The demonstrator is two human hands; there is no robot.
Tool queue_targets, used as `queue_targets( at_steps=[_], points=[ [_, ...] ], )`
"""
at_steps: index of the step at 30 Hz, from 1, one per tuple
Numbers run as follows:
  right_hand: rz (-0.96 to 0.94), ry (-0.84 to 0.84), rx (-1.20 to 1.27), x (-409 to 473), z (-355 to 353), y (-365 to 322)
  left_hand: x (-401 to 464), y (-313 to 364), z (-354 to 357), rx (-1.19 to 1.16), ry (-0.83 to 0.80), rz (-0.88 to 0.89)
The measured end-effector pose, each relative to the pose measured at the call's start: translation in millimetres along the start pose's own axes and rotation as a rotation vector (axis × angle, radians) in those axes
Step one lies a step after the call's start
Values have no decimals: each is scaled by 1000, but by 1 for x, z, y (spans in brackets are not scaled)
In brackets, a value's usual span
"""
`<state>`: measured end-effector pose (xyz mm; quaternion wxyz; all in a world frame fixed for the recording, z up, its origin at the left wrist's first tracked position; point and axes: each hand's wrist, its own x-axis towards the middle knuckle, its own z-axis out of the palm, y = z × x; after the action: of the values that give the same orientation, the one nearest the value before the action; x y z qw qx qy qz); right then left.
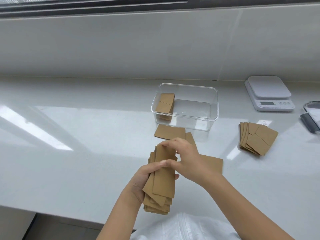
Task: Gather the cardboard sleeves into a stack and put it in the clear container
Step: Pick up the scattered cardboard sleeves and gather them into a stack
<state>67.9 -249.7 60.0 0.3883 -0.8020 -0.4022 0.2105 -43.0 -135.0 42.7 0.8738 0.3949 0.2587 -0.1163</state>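
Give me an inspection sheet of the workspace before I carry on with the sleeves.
Surface: white countertop, glossy, with window glare.
Job's things: clear container open, one batch of sleeves standing at its left end; held stack uneven; fanned pile at right; loose sleeves in front of the container and one under the right wrist.
Clutter: kitchen scale; lidded box at the right edge, cut off.
Grippers: left hand grips the held stack; right hand pinches its top end.
Cables: nothing seen.
Surroundings: tiled wall, window frame above.
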Motion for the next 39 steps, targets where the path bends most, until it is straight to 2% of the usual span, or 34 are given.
queue_targets(
  at_steps=[3, 5, 8, 11, 14, 19, 23, 29, 33, 34, 37, 39],
  points=[
    [-9, -12, -20, -1, 7, 7, -2, -1, -3, -12, -4, 17],
    [16, 79, 28, 1, 11, 15, -2, -1, -9, -29, 37, 57],
    [214, 235, -13, 18, 10, 34, 0, 3, -20, -143, 139, 106],
    [406, 198, -255, 43, 1, 50, 2, 7, -34, -278, 231, 166],
    [566, 143, -383, 69, -1, 57, 5, 9, -48, -409, 284, 226],
    [790, 193, -394, 95, 8, 69, 11, 13, -47, -429, 313, 264],
    [798, 284, -415, 93, 17, 74, 16, 15, -36, -399, 371, 224],
    [818, 274, -315, 90, 13, 75, 23, 13, -33, -410, 362, 205],
    [685, 285, -271, 74, 13, 72, 20, 16, -31, -405, 376, 197],
    [608, 296, -197, 69, 12, 71, 18, 17, -31, -401, 392, 203],
    [366, 296, 301, 52, -2, 66, 16, 19, -34, -408, 433, 225],
    [283, 290, 429, 43, -20, 62, 12, 19, -36, -411, 432, 229]
  ],
)
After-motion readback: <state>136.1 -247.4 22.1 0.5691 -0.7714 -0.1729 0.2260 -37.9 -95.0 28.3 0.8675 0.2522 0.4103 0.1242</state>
